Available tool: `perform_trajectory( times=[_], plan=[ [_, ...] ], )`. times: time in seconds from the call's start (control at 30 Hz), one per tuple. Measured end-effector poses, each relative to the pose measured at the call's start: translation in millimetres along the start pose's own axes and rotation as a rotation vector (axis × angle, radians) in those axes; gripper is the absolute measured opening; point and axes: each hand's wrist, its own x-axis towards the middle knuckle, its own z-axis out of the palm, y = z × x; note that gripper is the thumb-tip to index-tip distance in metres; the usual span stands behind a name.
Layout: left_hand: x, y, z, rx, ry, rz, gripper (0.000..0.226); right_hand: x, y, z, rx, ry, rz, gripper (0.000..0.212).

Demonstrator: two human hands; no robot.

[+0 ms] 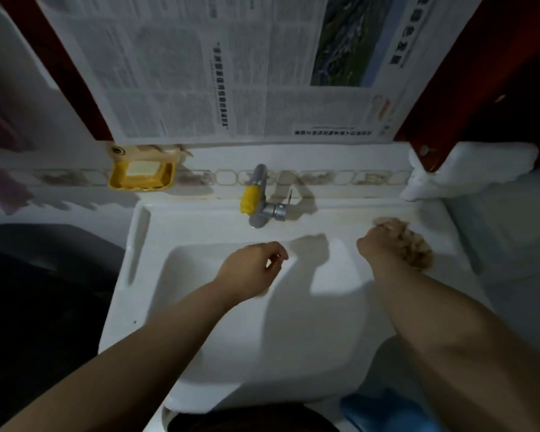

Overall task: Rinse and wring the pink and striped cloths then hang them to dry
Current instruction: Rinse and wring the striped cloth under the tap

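The striped cloth (413,246), tan/brownish w/ faint banding, lies bunched on the right ledge of the white sink (144,232), just past the basin's right edge. The right hand (384,241) sits on top of it, fingers curled down into the fabric, so that grip is clenched on the cloth; exact finger positions are blurred. The left hand (251,266) hangs over the middle of the basin, fingers loosely curled, thumb near the forefinger, nothing in it: grip released. Both forearms are bare and reach in from the bottom edge.

At the back centre of the sink is a grey tap (261,201) w/ a yellow handle (250,199), spout pointing down toward the basin; can't tell whether water runs. Left of the tap, on the wall, a yellow soap dish (141,176) holds a pale bar of soap (142,168). Above it a sheet of newspaper (231,67) covers the wall, framed by dark red strips either side. Far left, a pinkish-purple cloth (0,169) hangs at the frame edge, well apart from the sink. Right of the sink, something white & crumpled (468,169) rests by the wall. Blue material (384,413) shows at bottom right, below the sink's front rim.
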Motion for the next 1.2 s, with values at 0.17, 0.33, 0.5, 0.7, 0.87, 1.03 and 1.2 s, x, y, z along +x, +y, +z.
perform_trajectory(
  times=[0.17,0.33,0.5,0.7,0.87,1.03,1.2],
  plan=[
    [5.1,-10.0,6.6,-0.116,-0.022,-0.176,0.015,13.2,16.1,12.0,0.052,-0.112,0.127,0.051],
    [4.0,-19.5,19.3,-0.217,-0.092,-0.307,0.018,9.1,20.3,34.7,0.133,0.03,0.125,0.066],
    [5.7,-29.4,26.4,-0.288,-0.108,-0.384,0.019,9.4,21.8,44.9,0.007,-0.037,0.039,0.05],
    [11.8,-35.1,36.9,-0.352,-0.031,-0.386,0.015,-28.3,-16.2,44.6,-0.321,-0.044,-0.314,0.053],
    [16.2,-35.8,35.0,-0.276,-0.103,-0.18,0.076,-82.1,-48.0,31.3,0.206,-0.237,-0.644,0.013],
    [11.0,-33.2,25.9,-0.509,-0.058,-0.139,0.038,-115.2,-78.9,24.4,0.425,-0.372,-0.787,0.024],
    [-7.3,-33.5,7.0,-0.825,-0.01,-0.352,0.02,-108.7,-90.0,31.5,0.34,-0.34,-0.701,0.033]
  ],
)
